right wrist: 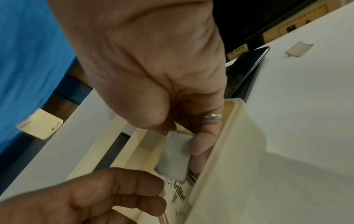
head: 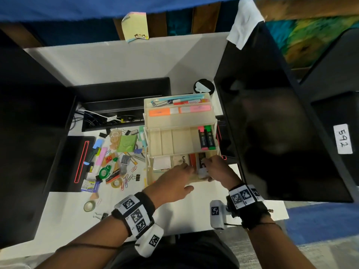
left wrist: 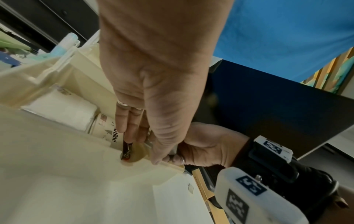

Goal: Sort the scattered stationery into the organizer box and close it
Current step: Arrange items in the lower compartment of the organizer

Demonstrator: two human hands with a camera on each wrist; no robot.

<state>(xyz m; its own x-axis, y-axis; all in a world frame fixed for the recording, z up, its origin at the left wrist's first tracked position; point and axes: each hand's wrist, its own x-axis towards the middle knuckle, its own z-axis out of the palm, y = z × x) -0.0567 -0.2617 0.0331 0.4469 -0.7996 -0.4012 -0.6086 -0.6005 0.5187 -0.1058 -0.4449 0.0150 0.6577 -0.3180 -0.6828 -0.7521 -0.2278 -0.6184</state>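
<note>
White desk, clutter still at left; organizer box open. Both hands in its front bin: right hand pinches a white packet upright to slot it in, left hand prob. pinching sth thin beside.

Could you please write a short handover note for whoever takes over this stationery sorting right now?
Left hand: fingers reach into the bottom tray of the open cream plastic tiered organizer box, beside the white Artline carton; grip unclear.
Right hand: pinches a small flat white block, pressing it into the same tray.
Done: pink and green highlighters in the middle tier; orange and pink sticky pads and pens in the upper tiers.
Left: the scattered pile of clips, tape rolls and markers left of the box; then close it.
</note>
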